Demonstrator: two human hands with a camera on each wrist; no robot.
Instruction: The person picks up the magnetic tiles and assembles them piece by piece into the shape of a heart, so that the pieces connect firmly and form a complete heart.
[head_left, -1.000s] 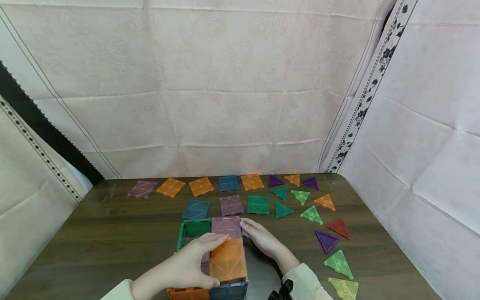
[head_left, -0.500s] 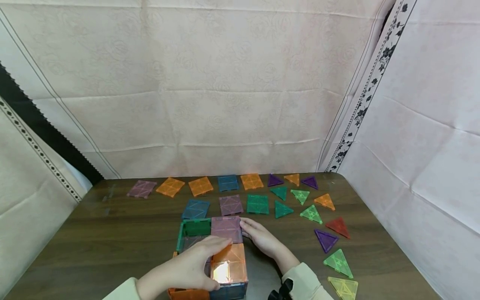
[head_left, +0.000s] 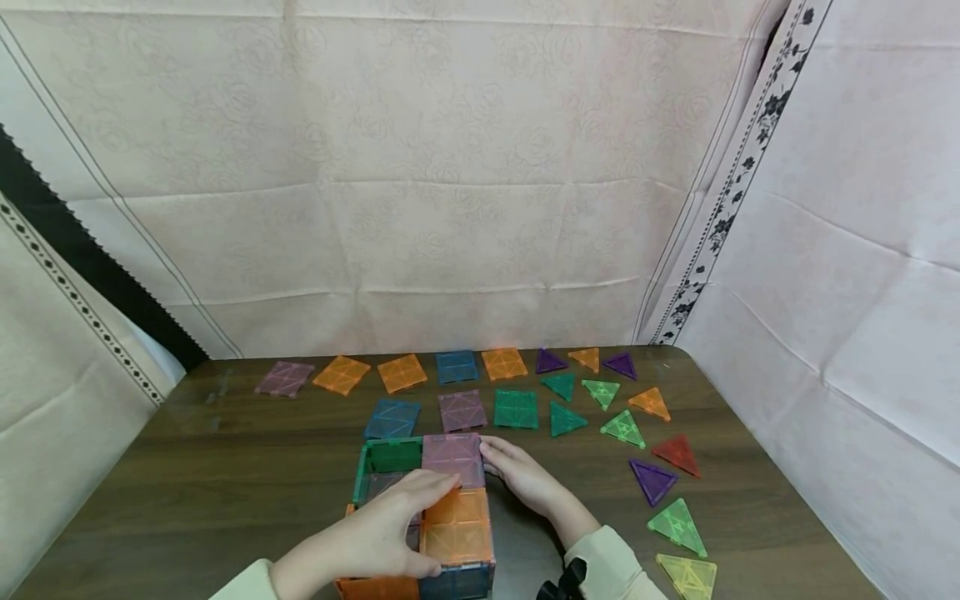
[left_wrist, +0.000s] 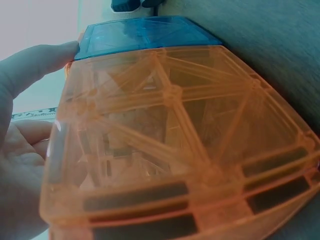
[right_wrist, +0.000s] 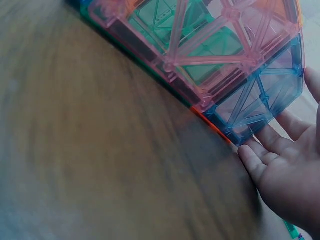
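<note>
A box of translucent magnetic tiles (right_wrist: 205, 95) stands at the table's near middle. An orange square tile (head_left: 459, 527) and a pink square tile (head_left: 453, 458) cover its right half. My left hand (head_left: 386, 527) holds the orange tile, thumb at the near edge by a blue tile (head_left: 457, 581), index finger near the far edge; its other fingers are partly hidden. My right hand (head_left: 525, 479) grips the box's far right corner. In the right wrist view, its fingers (right_wrist: 270, 140) touch a blue side tile (right_wrist: 260, 97). The far left part is open-topped, with green walls (head_left: 393, 452).
Loose square tiles in orange, blue, pink and green lie behind the box, such as a green square (head_left: 516, 409). Several triangular tiles, among them a purple triangle (head_left: 653, 481), lie to the right on the wooden table (head_left: 225, 492). White cloth (head_left: 480, 208) hangs behind.
The orange tile has tipped down flat, its far edge now meeting the pink tile's near edge. My left hand shifted slightly with it. My right hand stays in place.
</note>
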